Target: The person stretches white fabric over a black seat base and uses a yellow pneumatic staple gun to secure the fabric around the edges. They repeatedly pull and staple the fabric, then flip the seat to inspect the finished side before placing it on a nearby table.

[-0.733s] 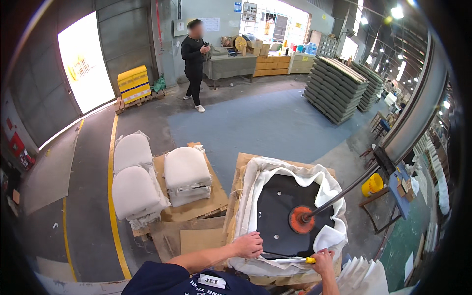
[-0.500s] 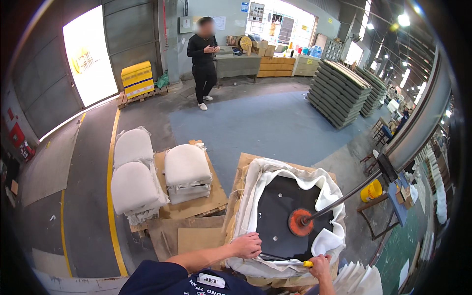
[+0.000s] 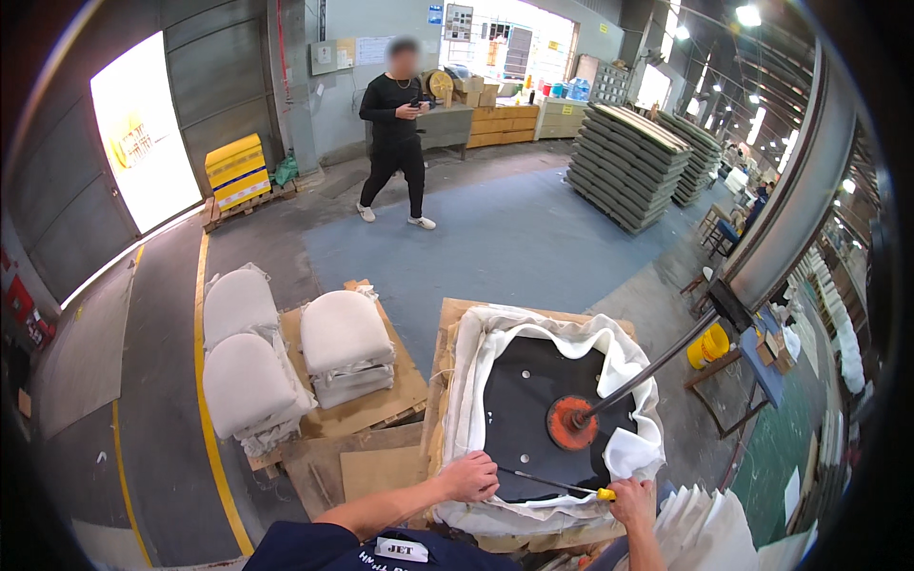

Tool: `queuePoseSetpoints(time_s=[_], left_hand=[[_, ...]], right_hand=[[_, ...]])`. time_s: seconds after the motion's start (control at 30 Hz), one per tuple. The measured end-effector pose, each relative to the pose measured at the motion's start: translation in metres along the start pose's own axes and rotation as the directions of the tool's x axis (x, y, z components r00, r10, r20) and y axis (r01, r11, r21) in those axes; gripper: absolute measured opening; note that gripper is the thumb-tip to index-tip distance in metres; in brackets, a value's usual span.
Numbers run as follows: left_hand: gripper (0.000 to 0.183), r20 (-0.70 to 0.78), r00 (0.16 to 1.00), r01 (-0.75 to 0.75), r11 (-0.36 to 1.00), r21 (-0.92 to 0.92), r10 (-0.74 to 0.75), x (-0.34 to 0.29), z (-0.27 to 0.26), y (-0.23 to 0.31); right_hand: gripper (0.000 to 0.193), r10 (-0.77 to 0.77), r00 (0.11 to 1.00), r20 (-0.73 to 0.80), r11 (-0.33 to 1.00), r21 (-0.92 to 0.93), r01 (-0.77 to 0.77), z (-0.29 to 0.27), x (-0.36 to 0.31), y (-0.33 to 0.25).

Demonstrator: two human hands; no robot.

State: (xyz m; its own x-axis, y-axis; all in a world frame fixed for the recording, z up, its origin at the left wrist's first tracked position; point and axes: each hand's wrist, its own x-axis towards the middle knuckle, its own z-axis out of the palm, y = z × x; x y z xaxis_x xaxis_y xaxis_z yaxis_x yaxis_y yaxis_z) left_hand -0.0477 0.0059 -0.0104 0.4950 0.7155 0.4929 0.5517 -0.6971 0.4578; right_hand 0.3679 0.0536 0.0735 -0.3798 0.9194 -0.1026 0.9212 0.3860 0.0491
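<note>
In front of me a black seat panel lies inside a thick rim of white fabric. My right hand is closed around the yellow handle of a screwdriver. Its thin shaft points left across the near edge of the panel, its tip close to my left hand. That hand is closed on the fabric at the panel's near left corner; its fingertips are partly hidden. An orange disc on a slanted metal rod rests on the panel. A white fabric flap folds over at the right.
Stacked white cushions stand on cardboard at the left. A yellow bucket and a blue-topped table are at the right. White folded pieces stand near my right arm. Across the floor walks a person in black.
The screwdriver shaft has come up from the fabric edge and now shows over the black panel. My left hand stays at the corner. The person in black has stepped closer.
</note>
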Motion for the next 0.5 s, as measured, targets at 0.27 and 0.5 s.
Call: queuePoseSetpoints(time_s=[0.27,0.5], left_hand=[[0.021,-0.019,1.0,0.016,0.999,0.05,-0.015,0.0,-0.003,0.004],[0.022,0.008,0.999,0.039,0.995,0.095,-0.04,-0.001,-0.002,0.003]], right_hand=[[0.022,0.084,0.985,-0.148,0.993,0.099,-0.07,0.013,-0.011,-0.006],[0.024,0.169,0.98,-0.105,0.977,0.145,-0.153,0.023,-0.014,-0.009]])
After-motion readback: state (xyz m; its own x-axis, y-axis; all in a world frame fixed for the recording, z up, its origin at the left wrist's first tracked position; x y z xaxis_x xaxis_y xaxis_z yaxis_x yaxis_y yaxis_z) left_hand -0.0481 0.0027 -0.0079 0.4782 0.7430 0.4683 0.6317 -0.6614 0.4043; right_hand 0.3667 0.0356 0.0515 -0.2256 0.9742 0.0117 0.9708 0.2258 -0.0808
